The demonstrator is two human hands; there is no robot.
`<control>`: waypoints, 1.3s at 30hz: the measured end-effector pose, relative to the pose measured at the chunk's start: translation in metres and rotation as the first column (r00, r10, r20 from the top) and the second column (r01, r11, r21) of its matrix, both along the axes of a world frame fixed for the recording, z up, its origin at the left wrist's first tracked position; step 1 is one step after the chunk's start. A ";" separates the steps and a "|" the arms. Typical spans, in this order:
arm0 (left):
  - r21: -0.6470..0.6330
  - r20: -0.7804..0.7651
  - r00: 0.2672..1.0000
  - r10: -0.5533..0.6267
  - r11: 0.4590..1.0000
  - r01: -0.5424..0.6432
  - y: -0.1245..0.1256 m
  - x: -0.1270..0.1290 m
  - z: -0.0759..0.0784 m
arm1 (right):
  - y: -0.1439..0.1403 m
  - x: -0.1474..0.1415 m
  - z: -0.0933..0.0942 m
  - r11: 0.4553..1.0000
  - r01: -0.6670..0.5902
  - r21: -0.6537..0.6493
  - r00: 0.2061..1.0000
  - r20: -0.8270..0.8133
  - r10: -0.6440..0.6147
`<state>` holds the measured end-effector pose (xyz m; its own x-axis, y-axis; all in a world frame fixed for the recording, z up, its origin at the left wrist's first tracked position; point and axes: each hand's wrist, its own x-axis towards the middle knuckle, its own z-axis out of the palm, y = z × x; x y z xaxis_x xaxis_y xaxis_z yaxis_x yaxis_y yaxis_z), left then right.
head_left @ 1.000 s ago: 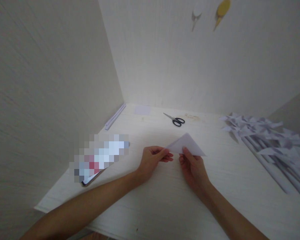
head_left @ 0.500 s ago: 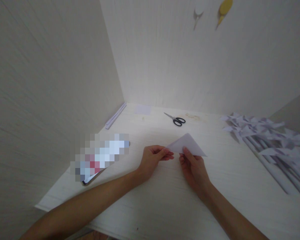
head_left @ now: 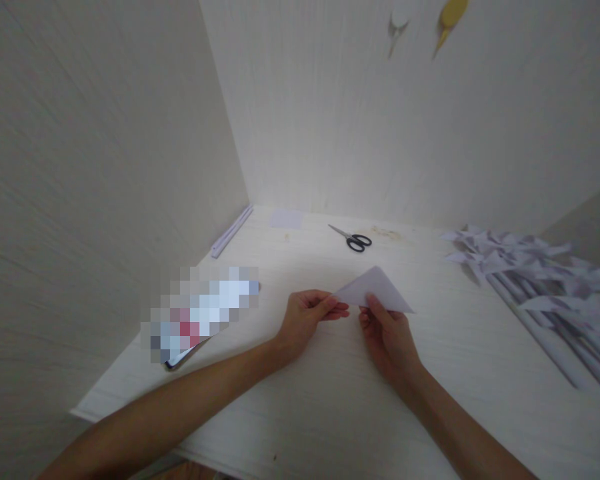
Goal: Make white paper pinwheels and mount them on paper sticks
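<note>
Nothing has moved: both hands (head_left: 350,323) pinch the folded paper triangle (head_left: 375,292), hiding its near edge.

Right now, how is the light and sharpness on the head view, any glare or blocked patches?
Head view: brightest in the far table corner, dimmer toward the near edge; no hard glare. Folded paper triangle and scissors read slightly soft. A pixelated block hides an item at left. Wide-angle stretch skews the pinwheels at right.
</note>
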<state>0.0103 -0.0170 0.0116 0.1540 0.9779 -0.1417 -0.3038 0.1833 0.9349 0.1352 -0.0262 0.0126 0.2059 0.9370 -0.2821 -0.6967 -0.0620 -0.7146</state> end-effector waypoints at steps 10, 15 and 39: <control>0.001 0.022 0.998 -0.060 0.998 0.060 0.000 -0.002 -0.001 | 0.000 0.001 0.002 1.000 0.000 -0.004 1.000 0.015 0.001; 0.016 0.063 0.995 -0.082 0.997 0.081 0.000 -0.001 -0.002 | 0.001 0.001 0.001 1.000 0.010 -0.010 1.000 0.012 -0.010; 0.042 -0.198 0.972 -0.124 0.990 0.135 0.000 0.000 0.004 | 0.001 0.001 -0.001 1.000 -0.006 0.015 0.998 0.070 0.005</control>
<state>0.0106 -0.0174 0.0154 0.2546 0.9585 -0.1281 -0.0918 0.1558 0.9835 0.1363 -0.0254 0.0111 0.2191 0.9423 -0.2530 -0.6446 -0.0548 -0.7625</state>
